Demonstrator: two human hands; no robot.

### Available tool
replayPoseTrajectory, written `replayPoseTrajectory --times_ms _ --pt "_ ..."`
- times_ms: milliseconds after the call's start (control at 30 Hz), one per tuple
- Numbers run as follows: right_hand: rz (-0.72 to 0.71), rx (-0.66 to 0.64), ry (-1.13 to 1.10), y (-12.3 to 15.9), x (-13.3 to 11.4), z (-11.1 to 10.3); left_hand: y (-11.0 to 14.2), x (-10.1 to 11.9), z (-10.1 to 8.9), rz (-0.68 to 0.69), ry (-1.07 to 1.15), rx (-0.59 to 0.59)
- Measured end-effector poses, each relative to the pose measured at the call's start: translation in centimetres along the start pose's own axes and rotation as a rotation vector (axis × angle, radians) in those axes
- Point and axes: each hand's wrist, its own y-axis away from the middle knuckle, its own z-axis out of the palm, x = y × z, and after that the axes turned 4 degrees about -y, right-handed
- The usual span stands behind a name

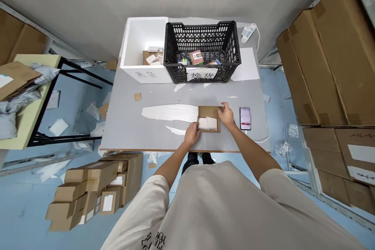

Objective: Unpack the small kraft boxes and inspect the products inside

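A small cardboard box (209, 110) lies open on the grey table, its lid side toward the back. Inside it sits a white wrapped bundle (208, 123). My left hand (191, 134) grips the box at its front left corner. At the right edge of the lid is my right hand (226, 115), its fingers curled and closed on the cardboard. A small dark spot shows by those fingertips, too small to make out. White paper (170, 113) stretches over the table left of the box.
A black crate (202, 74) with small packages and a white foam box (146, 73) stand at the table's back. A phone (245, 118) with a cable lies to the right. Cardboard boxes (88, 179) are stacked on the floor at left; large cartons (319, 66) line the right.
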Motion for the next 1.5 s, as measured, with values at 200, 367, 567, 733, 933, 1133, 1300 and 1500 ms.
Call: replayPoseTrajectory --times_ms 200,367,567,733,933,1133,1300,1500 --pt "0.035 -0.037 -0.008 -1.6 0.3 3.8 0.1 -0.6 -1.5 0.080 -0.186 0.009" --pt "-0.024 -0.116 -0.011 -1.0 0.1 6.5 -0.6 -1.1 -3.3 0.165 -0.185 -0.015" --pt "-0.048 -0.084 0.097 -0.4 -0.6 6.9 -2.9 -2.7 -4.5 0.174 -0.252 -0.155" --pt "-0.283 -0.143 0.301 0.7 -2.0 5.0 -3.9 -4.1 -4.4 0.143 -0.219 -0.143" --pt "-0.730 -0.606 0.393 2.5 -4.6 5.1 -3.9 -4.2 -4.3 0.129 -0.258 -0.165" --pt "-0.800 -0.639 0.361 3.2 -5.0 6.1 -3.8 -4.4 -4.0 0.137 -0.234 -0.144" --pt "-0.781 -0.640 0.383 3.3 -4.6 5.6 -3.8 -4.7 -3.8 0.148 -0.232 -0.131" --pt "-0.795 -0.630 0.442 3.2 -4.8 4.9 -3.8 -4.8 -3.7 0.144 -0.247 -0.136"
